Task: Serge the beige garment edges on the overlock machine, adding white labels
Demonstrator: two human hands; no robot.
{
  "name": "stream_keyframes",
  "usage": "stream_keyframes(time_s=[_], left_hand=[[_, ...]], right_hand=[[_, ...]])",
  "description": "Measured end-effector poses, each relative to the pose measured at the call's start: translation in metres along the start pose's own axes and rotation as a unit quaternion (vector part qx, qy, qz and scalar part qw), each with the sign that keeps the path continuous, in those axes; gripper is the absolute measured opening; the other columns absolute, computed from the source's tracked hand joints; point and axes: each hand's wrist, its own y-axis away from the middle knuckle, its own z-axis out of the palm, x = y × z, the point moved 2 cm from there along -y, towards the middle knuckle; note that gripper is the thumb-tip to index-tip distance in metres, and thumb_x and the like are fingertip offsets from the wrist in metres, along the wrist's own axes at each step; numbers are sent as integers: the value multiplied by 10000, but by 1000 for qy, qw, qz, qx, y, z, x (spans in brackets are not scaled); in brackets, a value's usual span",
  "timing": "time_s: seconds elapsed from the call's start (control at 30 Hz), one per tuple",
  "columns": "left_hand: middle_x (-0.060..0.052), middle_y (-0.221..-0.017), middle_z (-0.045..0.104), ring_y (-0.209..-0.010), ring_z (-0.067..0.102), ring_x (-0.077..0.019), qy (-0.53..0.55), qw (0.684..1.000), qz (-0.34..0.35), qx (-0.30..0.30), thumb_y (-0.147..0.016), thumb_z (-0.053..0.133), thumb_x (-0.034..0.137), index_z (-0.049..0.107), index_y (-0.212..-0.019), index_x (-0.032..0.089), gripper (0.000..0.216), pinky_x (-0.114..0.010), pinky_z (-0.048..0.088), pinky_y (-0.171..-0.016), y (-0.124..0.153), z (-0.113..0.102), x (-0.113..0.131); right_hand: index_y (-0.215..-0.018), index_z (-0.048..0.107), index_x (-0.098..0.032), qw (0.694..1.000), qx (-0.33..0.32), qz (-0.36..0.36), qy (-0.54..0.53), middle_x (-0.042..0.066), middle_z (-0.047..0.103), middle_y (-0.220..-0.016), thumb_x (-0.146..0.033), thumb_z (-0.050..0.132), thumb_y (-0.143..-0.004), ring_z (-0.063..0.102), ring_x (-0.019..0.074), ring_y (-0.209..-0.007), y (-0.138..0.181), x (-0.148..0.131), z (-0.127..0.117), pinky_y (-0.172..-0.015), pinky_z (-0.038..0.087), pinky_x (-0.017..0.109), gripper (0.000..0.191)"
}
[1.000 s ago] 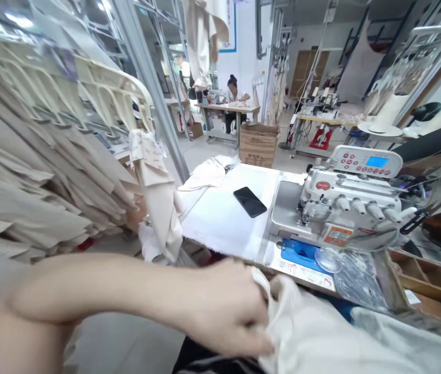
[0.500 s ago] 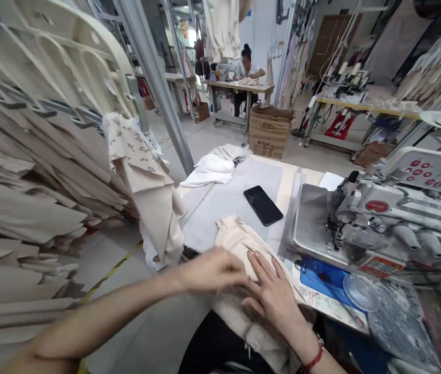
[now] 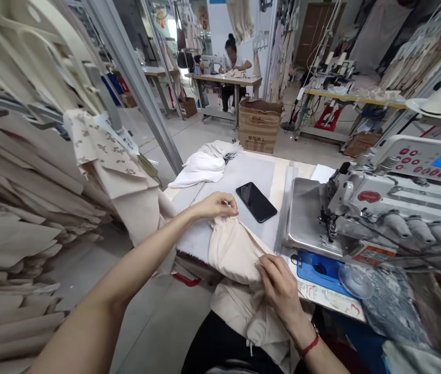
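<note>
A beige fabric garment (image 3: 234, 249) lies over the near edge of the sewing table (image 3: 302, 169) and hangs into my lap. My left hand (image 3: 216, 205) is closed, pinching the gathered far end of the garment. My right hand (image 3: 278, 285) grips the cloth near the table's edge, fingers folded on it. The fabric is stretched between the two hands. A black phone (image 3: 256, 201) lies just beyond my left hand. The overlock sewing machine (image 3: 391, 208) stands to the right.
A white cloth pile (image 3: 204, 165) sits at the table's far left corner. Stacked beige fabric pieces (image 3: 25, 208) fill racks on the left. A cardboard box (image 3: 259, 124) stands on the floor beyond. Another person (image 3: 232, 57) sits at a distant table. A blue mat (image 3: 319, 265) lies under the machine.
My left hand has moved away from me along the table, pulling the garment's end out. My right hand has gone from lying flat on the cloth to gripping it.
</note>
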Motion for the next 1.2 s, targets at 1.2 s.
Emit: stream_keyframes(time_s=[1.2], left_hand=[[22, -696, 634, -717, 571, -141, -167, 978, 105, 62, -847, 772, 361, 650, -724, 179, 251, -276, 424, -767, -49, 96, 141]], right_hand=[[-566, 682, -165, 929, 146, 276, -196, -10, 552, -514, -406, 711, -893, 495, 137, -473, 36, -9, -67, -449, 420, 239, 408]])
